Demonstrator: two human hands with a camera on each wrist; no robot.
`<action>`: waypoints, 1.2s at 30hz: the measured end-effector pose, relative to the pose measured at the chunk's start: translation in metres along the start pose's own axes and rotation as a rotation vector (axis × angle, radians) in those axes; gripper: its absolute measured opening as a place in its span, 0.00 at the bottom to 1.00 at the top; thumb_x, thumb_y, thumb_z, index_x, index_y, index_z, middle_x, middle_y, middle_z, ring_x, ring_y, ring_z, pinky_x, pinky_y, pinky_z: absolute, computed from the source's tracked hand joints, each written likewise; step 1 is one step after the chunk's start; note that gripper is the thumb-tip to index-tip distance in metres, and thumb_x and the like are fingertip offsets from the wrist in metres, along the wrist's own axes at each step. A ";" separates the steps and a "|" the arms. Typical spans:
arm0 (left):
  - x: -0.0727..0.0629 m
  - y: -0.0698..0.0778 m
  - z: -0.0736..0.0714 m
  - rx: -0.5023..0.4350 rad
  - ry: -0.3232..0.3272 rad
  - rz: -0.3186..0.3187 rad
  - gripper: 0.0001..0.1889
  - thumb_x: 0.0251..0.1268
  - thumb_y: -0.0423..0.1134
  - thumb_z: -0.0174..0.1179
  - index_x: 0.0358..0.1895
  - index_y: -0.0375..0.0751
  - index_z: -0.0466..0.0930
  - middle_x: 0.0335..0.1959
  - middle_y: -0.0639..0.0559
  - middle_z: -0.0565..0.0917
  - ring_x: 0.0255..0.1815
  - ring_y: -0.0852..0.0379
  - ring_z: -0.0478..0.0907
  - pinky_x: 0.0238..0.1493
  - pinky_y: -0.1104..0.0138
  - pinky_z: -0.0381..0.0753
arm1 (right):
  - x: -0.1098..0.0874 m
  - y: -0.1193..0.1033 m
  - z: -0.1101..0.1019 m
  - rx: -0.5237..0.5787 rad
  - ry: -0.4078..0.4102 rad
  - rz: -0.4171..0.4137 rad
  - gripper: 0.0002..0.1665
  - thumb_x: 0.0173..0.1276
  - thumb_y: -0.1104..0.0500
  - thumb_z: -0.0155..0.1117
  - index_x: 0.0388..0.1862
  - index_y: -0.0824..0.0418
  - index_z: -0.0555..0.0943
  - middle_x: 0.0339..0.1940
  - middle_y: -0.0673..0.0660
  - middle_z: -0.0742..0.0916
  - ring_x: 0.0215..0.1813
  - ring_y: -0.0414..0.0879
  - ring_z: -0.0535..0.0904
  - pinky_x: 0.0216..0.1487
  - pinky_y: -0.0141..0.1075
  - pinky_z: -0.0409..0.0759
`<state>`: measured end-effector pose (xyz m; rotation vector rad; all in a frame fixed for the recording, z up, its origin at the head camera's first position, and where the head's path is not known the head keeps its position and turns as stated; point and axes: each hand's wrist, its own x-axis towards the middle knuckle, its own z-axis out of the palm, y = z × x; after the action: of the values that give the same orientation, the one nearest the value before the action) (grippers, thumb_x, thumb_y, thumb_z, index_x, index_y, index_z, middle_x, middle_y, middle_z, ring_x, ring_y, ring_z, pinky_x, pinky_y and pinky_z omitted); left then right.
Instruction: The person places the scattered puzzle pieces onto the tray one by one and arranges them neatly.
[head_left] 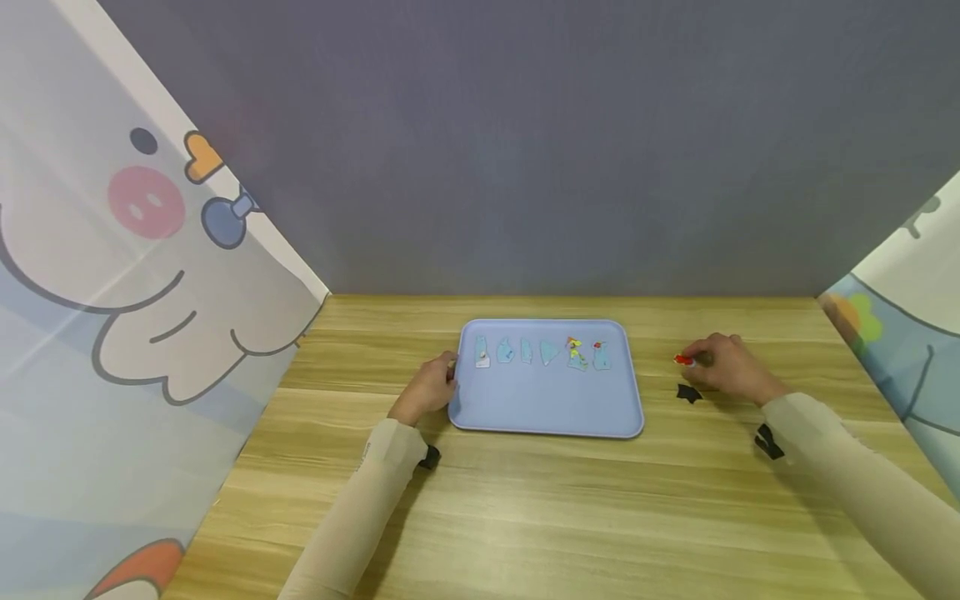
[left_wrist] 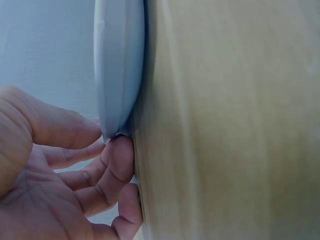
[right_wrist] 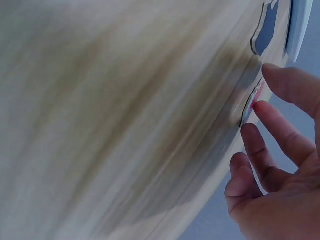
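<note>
My left hand (head_left: 429, 387) grips the left edge of a pale blue tray (head_left: 547, 417). In the left wrist view its thumb lies on the rim and curled fingers sit under it. Several flat, light blue pieces with cut outlines, such as a triangular one (head_left: 549, 352), lie in a row along the tray's upper half. To the tray's right, my right hand (head_left: 727, 367) touches a small flat red-patterned piece (head_left: 682, 360) with a fingertip. In the right wrist view that piece (right_wrist: 250, 106) lies on the table, with the thumb raised apart from the index finger.
A dark flat piece (head_left: 689, 392) with a jagged outline lies on the wooden table (head_left: 555, 517) just below the right hand. Small black objects show beside both sleeves. A grey wall (head_left: 525, 167) stands behind the table, and printed cartoon sheets (head_left: 150, 292) flank it.
</note>
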<state>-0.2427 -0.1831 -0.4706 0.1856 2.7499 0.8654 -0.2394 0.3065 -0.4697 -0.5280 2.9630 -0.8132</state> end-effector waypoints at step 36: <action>-0.002 0.000 0.000 0.030 0.015 0.029 0.25 0.65 0.28 0.54 0.66 0.32 0.63 0.37 0.45 0.78 0.32 0.54 0.74 0.30 0.66 0.76 | 0.016 -0.053 -0.002 -0.003 0.214 0.061 0.13 0.59 0.56 0.70 0.36 0.65 0.86 0.39 0.65 0.84 0.41 0.59 0.76 0.38 0.51 0.73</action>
<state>-0.2413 -0.1836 -0.4703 0.2263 2.7817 0.8369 -0.2378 0.2593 -0.4403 -0.3697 3.1552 -0.9133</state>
